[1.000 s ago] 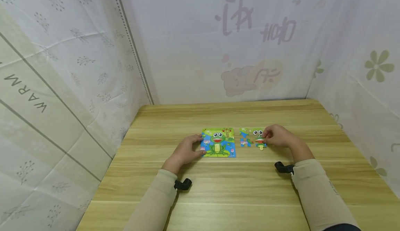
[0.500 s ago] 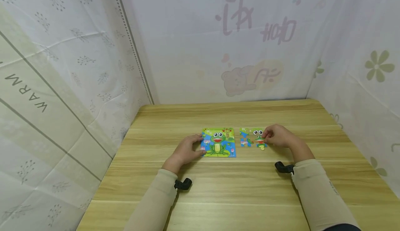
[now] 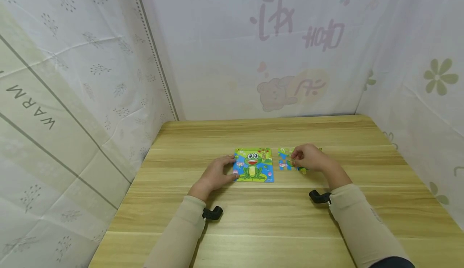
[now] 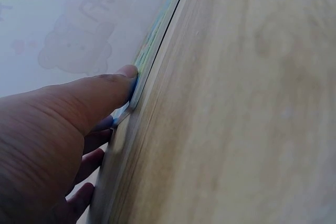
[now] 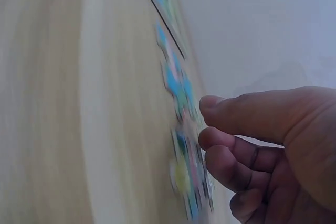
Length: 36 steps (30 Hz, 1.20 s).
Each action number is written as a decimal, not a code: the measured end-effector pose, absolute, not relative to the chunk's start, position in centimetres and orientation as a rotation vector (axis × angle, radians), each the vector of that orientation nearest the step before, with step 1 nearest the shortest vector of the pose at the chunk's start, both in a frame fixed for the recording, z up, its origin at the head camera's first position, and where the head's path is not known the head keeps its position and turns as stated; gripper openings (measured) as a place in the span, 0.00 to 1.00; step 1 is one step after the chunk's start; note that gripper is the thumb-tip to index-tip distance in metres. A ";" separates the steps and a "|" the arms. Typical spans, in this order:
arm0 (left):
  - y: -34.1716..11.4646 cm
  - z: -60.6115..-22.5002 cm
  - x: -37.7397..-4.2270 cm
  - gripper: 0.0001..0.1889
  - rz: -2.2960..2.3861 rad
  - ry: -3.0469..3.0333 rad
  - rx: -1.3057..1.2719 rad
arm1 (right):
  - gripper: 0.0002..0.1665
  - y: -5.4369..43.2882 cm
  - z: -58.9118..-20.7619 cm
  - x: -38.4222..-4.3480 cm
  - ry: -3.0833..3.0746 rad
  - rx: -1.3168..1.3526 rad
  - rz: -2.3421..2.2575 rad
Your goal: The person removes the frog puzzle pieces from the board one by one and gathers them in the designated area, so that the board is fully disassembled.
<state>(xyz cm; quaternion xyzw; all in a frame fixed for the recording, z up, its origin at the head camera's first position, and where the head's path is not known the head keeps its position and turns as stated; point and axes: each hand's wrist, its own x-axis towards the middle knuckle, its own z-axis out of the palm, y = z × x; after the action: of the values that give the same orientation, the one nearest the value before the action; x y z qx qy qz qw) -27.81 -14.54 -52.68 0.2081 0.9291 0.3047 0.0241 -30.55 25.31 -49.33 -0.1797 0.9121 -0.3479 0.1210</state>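
Frog puzzle board (image 3: 253, 165) under flat-fingered left hand (image 3: 216, 174); right hand (image 3: 308, 158) curled over loose pcs (image 3: 284, 160), grip unclear.

The head camera looks down the table (image 3: 275, 219) from above; both wrist cameras skim its surface close up.

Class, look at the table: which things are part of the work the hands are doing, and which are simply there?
In use: frog puzzle board, touched by the left hand; loose puzzle pieces, under the right hand.

Simply there: wooden table; printed curtains.
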 end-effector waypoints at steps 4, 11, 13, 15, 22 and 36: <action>-14.6 -52.8 -27.8 0.35 0.951 2.870 0.641 | 0.06 23.3 -49.4 -30.7 2.690 -0.548 -0.979; -14.5 -52.9 -27.8 0.34 0.943 2.875 0.641 | 0.13 19.6 -49.3 -31.0 2.677 -0.616 -0.955; -14.5 -52.8 -27.8 0.34 0.929 2.879 0.637 | 0.17 18.7 -49.4 -31.1 2.677 -0.630 -0.940; -14.5 -52.7 -27.8 0.34 0.921 2.881 0.631 | 0.21 17.9 -49.6 -31.2 2.683 -0.641 -0.917; -14.5 -52.6 -27.8 0.35 0.879 2.887 0.632 | 0.28 16.5 -50.5 -31.4 2.717 -0.596 -0.818; -14.3 -52.2 -27.7 0.34 0.853 2.901 0.669 | 0.21 16.5 -50.7 -31.5 2.714 -0.584 -0.891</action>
<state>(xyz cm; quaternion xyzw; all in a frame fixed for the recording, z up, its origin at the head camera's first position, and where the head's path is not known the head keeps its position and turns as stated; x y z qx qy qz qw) -27.73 -14.34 -52.18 0.2161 0.9365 0.2752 0.0223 -31.54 16.45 -50.68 -0.1990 0.9249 -0.3038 0.1126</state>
